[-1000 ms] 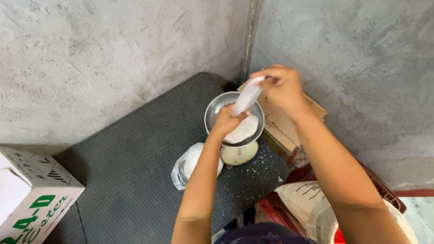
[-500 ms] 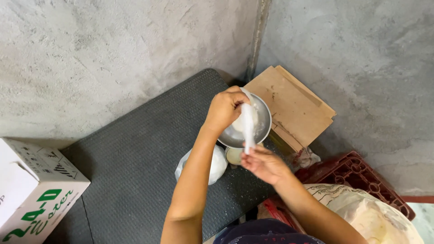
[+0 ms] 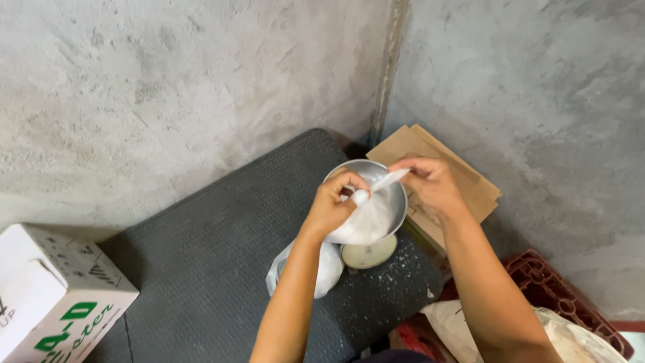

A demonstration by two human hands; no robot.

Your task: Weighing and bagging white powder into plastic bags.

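Your left hand (image 3: 330,207) is clenched around the gathered neck of a small clear plastic bag (image 3: 366,222) filled with white powder, thumb and fingers pinched tight just under the knot. Your right hand (image 3: 430,183) grips the bag's twisted tail (image 3: 390,179), fingers closed on it and drawing it out taut to the right of your left fist. The bag's full belly hangs below your left hand, resting in the metal bowl (image 3: 396,191) that sits directly beneath both hands.

Just under the bowl, nearer your body, a round pale dial (image 3: 369,253) shows, and beside your left forearm lies another filled clear bag (image 3: 326,269) on the dark textured platform (image 3: 201,269). Beyond your right hand lies flattened brown cardboard (image 3: 470,185); past your right elbow a red crate (image 3: 564,296) and a sack (image 3: 557,333). Far off your left arm stands a white carton (image 3: 54,296).

Half a second ago your right hand was low, below the bowl; now it has risen level with your left, pulling the tail sideways.
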